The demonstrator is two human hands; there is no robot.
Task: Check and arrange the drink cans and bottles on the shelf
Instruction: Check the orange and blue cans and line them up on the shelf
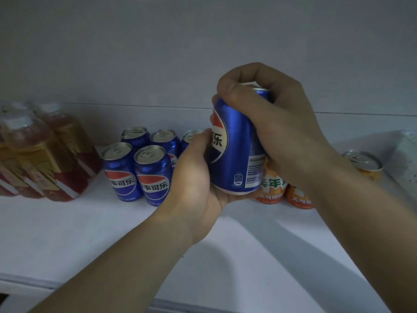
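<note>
A blue cola can [237, 152] is held above the white shelf [67, 233], near the middle of the view. My left hand [196, 186] cups its base and left side. My right hand [277, 129] grips its top and right side from above. The can is tilted slightly, with its barcode facing me. Several more blue cola cans [140, 163] stand in a cluster on the shelf to the left. Orange drink cans [284, 190] stand behind and below the held can, partly hidden by my right arm.
Several amber tea bottles with red and gold labels [40, 159] stand at the far left of the shelf. Another orange can [365, 163] sits at the right, next to a pale speckled object [404, 159]. The shelf's front edge [33, 283] runs along the bottom left.
</note>
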